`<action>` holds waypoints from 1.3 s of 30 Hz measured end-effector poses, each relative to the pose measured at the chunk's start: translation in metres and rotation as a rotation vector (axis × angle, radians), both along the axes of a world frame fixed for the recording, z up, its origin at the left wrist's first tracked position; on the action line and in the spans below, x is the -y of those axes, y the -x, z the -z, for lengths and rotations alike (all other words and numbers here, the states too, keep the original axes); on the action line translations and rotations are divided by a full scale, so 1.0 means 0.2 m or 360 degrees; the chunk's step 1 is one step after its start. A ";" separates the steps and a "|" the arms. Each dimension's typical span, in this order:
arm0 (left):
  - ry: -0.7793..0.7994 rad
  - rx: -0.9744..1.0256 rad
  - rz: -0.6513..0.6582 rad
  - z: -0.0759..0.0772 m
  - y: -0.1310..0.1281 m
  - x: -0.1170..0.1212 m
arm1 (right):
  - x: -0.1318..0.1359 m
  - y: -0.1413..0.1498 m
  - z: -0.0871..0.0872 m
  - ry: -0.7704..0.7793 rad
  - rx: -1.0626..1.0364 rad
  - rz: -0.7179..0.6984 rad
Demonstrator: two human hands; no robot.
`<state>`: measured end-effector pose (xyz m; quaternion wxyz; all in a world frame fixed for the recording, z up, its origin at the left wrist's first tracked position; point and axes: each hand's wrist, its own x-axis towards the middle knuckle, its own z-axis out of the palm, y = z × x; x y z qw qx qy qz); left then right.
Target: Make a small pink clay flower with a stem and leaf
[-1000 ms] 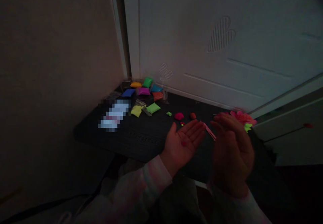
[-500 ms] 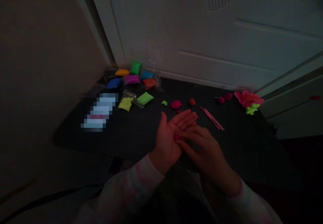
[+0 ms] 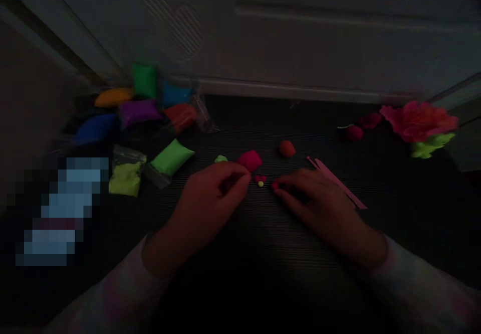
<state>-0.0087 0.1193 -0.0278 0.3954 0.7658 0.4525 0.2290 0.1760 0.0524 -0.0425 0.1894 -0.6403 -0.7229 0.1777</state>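
Dark tabletop (image 3: 255,259) | 1 pink ball (image 3: 275,186): tiny, roundish | right hand (image 3: 325,203): pinching it | left hand (image 3: 203,203): can't tell

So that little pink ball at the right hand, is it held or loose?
Held: the pink ball is pinched by the right hand's fingers; whether it touches the table is unclear.

Shows glossy plastic on upper-left packets (image 3: 140,112), matt finish on the central pink lump (image 3: 250,161), perhaps wood grain across the tabletop (image 3: 259,238).
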 end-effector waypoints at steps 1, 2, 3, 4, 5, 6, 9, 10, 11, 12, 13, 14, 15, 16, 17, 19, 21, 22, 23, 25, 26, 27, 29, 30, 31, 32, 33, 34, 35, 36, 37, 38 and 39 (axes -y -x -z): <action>-0.0087 -0.0078 0.0047 0.02 -0.01 0.00 | -0.01 0.00 0.01 -0.0005 0.0016 -0.0007; -0.0172 -0.0143 0.0090 0.04 -0.01 0.01 | -0.01 0.00 0.01 -0.0011 0.0033 -0.0014; -0.0253 -0.0192 0.0129 0.05 -0.02 0.01 | -0.01 0.00 0.02 -0.0015 0.0051 -0.0024; -0.0325 -0.0234 0.0163 0.07 -0.02 0.01 | -0.01 0.00 0.02 -0.0023 0.0070 -0.0032; -0.0391 -0.0265 0.0189 0.08 -0.02 0.01 | 0.00 0.00 0.03 -0.0035 0.0088 -0.0040; -0.0444 -0.0291 0.0212 0.09 -0.02 0.01 | 0.00 -0.01 0.03 -0.0051 0.0101 -0.0046; -0.0554 -0.0328 0.0266 0.10 -0.03 0.01 | 0.01 -0.01 0.04 -0.0105 0.0114 -0.0059; -0.0576 -0.0341 0.0284 0.10 -0.03 0.01 | 0.02 -0.01 0.04 -0.0121 0.0117 -0.0058; -0.0595 -0.0356 0.0302 0.10 -0.03 0.02 | 0.01 -0.01 0.04 -0.0133 0.0118 -0.0058; -0.0617 -0.0374 0.0316 0.11 -0.03 0.02 | 0.01 -0.01 0.04 -0.0142 0.0125 -0.0051; -0.0638 -0.0394 0.0328 0.11 -0.04 0.02 | 0.01 0.00 0.04 -0.0140 0.0133 -0.0040; -0.0655 -0.0414 0.0339 0.11 -0.04 0.02 | 0.01 0.00 0.04 -0.0134 0.0138 -0.0023; -0.0668 -0.0431 0.0350 0.11 -0.04 0.02 | 0.00 0.01 0.04 -0.0125 0.0141 -0.0006; -0.0676 -0.0442 0.0358 0.12 -0.05 0.02 | 0.00 0.01 0.04 -0.0119 0.0142 0.0012; -0.0678 -0.0445 0.0361 0.12 -0.05 0.02 | 0.00 0.02 0.04 -0.0112 0.0142 0.0023; -0.0672 -0.0437 0.0365 0.12 -0.05 0.02 | 0.00 0.02 0.04 -0.0101 0.0135 0.0021; -0.0666 -0.0428 0.0358 0.13 -0.05 0.02 | 0.00 0.02 0.04 -0.0093 0.0131 0.0012; -0.0662 -0.0430 0.0362 0.13 -0.05 0.02 | 0.00 0.02 0.04 -0.0092 0.0129 0.0014; -0.0655 -0.0436 0.0367 0.13 -0.05 0.02 | 0.00 0.03 0.04 -0.0099 0.0127 0.0021; -0.0643 -0.0444 0.0363 0.13 -0.05 0.02 | 0.00 0.03 0.05 -0.0121 0.0125 0.0035; -0.0637 -0.0444 0.0358 0.13 -0.05 0.02 | -0.01 0.03 0.05 -0.0133 0.0124 0.0037; -0.0631 -0.0445 0.0350 0.13 -0.05 0.02 | -0.01 0.03 0.05 -0.0141 0.0123 0.0033; -0.0622 -0.0444 0.0335 0.13 -0.06 0.02 | -0.01 0.04 0.05 -0.0138 0.0119 0.0023; -0.0619 -0.0447 0.0338 0.13 -0.06 0.02 | -0.01 0.04 0.05 -0.0123 0.0118 0.0020; -0.0615 -0.0454 0.0341 0.13 -0.06 0.02 | -0.01 0.03 0.05 -0.0110 0.0117 0.0020; -0.0607 -0.0461 0.0348 0.13 -0.06 0.02 | -0.01 0.03 0.04 -0.0098 0.0119 0.0021; -0.0598 -0.0468 0.0354 0.13 -0.06 0.02 | -0.01 0.03 0.04 -0.0092 0.0123 0.0021; -0.0591 -0.0470 0.0358 0.13 -0.06 0.02 | -0.01 0.03 0.04 -0.0096 0.0131 0.0022; -0.0588 -0.0469 0.0359 0.14 -0.06 0.02 | -0.01 0.03 0.04 -0.0103 0.0139 0.0021; -0.0587 -0.0463 0.0357 0.14 -0.06 0.02 | -0.01 0.03 0.04 -0.0113 0.0147 0.0021; -0.0589 -0.0455 0.0350 0.14 -0.06 0.02 | -0.01 0.02 0.04 -0.0118 0.0151 0.0020; -0.0593 -0.0446 0.0346 0.14 -0.06 0.02 | -0.01 0.02 0.04 -0.0112 0.0151 0.0021; -0.0599 -0.0439 0.0343 0.14 -0.06 0.02 | -0.01 0.02 0.04 -0.0106 0.0148 0.0023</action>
